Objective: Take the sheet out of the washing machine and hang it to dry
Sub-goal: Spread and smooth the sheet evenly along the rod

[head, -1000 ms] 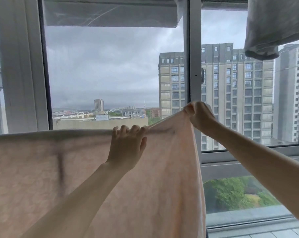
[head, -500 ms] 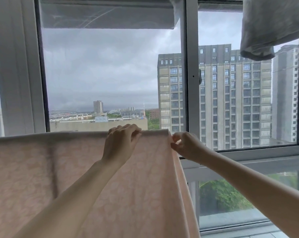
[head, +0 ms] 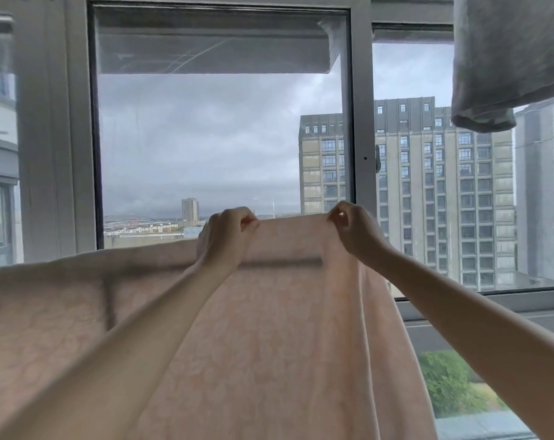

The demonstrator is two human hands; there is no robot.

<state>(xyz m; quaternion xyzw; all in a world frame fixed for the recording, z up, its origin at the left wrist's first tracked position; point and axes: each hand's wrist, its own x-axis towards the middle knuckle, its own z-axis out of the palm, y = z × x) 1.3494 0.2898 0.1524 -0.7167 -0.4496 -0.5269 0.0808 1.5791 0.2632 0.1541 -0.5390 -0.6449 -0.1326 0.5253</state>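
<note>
The pale pink sheet (head: 269,344) hung in front of the window frame (head: 360,122), its top edge running from the far left up to the middle and its right edge falling below the sill. Left of the frame's upright, the left hand (head: 228,236) had its grip closed on the sheet's top edge. Just beside that upright, the right hand (head: 353,231) pinched the same edge. A grey cloth (head: 504,58) hung at the frame's upper right.
</note>
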